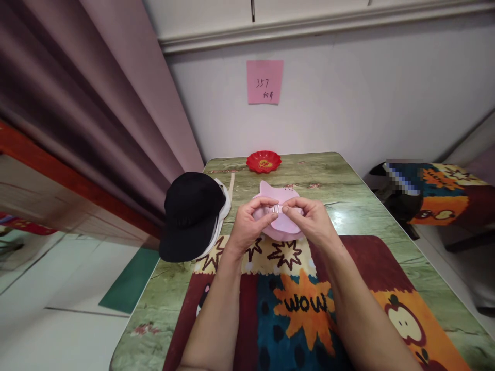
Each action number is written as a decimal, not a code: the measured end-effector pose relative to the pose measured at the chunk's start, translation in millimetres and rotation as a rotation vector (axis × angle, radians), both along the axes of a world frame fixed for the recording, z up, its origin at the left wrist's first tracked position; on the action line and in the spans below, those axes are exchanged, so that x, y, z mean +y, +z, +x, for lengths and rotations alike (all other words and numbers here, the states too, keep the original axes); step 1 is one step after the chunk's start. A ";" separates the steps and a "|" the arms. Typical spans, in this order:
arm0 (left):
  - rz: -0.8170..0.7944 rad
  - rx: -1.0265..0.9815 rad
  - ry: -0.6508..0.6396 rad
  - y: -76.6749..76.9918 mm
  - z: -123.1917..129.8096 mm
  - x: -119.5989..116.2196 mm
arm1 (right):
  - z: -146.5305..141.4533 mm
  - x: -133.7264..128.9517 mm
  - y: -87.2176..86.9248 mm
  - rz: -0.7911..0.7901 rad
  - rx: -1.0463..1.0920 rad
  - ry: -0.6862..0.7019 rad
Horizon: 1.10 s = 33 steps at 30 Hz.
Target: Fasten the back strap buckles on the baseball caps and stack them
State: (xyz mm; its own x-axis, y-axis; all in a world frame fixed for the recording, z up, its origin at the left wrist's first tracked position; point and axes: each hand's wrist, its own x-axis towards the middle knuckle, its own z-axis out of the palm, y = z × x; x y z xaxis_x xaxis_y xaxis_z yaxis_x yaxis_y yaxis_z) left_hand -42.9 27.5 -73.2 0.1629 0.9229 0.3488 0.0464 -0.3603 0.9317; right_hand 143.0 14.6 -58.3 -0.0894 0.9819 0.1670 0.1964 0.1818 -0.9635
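A pink cap (pixel 285 222) rests on the table just past the printed mat, its back strap and small metal buckle (pixel 276 208) facing me. My left hand (pixel 253 221) is closed, thumb and fingers pinching the strap on the buckle's left side. On the other side, my right hand (pixel 309 216) pinches the strap between thumb and fingertips. To the left lies a black cap (pixel 193 211), on top of a white cap (pixel 226 203) whose pale strap sticks out behind it.
A red scalloped plate (pixel 263 162) stands at the table's far edge. The colourful mat (pixel 286 319) covers the near part of the marbled green table (pixel 147 309). A pink note (pixel 265 82) hangs on the wall; a curtain (pixel 127 93) is at left. Another person (pixel 398 198) is partly visible at right.
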 end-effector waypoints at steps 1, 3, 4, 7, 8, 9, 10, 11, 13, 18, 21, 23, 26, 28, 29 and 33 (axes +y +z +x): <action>0.001 -0.002 0.001 -0.2 0.0 0.2 | 0.0 0.3 -0.5 0.005 -0.003 0.000; 0.004 -0.007 0.002 -0.6 0.1 0.7 | 0.0 1.1 -1.5 0.021 -0.008 -0.007; 0.006 -0.010 0.003 -0.8 0.3 0.8 | 0.1 1.4 -2.0 0.027 -0.011 -0.012; 0.009 -0.011 0.016 -1.4 1.0 1.0 | 0.0 2.3 -3.0 0.042 -0.020 -0.018; 0.013 -0.009 0.022 -1.6 1.3 1.0 | -0.1 2.4 -3.0 0.045 -0.024 -0.017; 0.015 -0.007 0.027 -1.7 1.6 0.9 | -0.2 2.4 -2.8 0.047 -0.025 -0.015; 0.017 -0.005 0.031 -1.7 1.9 0.8 | -0.2 2.3 -2.4 0.047 -0.026 -0.013; 0.017 -0.004 0.032 -1.7 2.1 0.8 | -0.3 2.2 -1.9 0.047 -0.027 -0.012; 0.014 -0.004 0.029 -1.4 2.4 0.6 | -0.4 1.6 -0.3 0.046 -0.026 -0.014; -0.007 -0.003 0.005 -0.3 2.1 0.3 | -0.5 0.6 2.0 0.045 -0.026 -0.005; -0.009 -0.009 0.006 -0.2 1.8 0.2 | -1.1 0.7 1.6 0.063 -0.036 -0.018; -0.003 -0.010 0.013 -0.3 1.8 -0.1 | -1.2 0.6 1.4 0.070 -0.039 -0.027; -0.006 -0.006 0.010 0.3 2.2 -0.8 | -0.3 0.6 2.2 0.065 -0.022 -0.009; -0.019 -0.003 -0.009 1.4 2.5 -1.5 | 0.7 0.7 2.7 0.063 -0.016 0.005; -0.026 -0.002 -0.019 2.0 2.7 -1.8 | 1.1 0.8 2.8 0.063 -0.018 0.010; -0.037 0.001 -0.028 3.6 3.6 -2.8 | 0.7 1.1 1.9 0.051 -0.027 0.016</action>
State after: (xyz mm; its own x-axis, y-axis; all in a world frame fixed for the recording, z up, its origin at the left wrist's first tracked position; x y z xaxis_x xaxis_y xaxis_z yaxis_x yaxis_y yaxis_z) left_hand -39.3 24.7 -69.7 0.1896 0.9303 0.3139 0.0379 -0.3264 0.9445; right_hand 143.7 15.7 -56.3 -0.1101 0.9705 0.2145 0.2194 0.2342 -0.9471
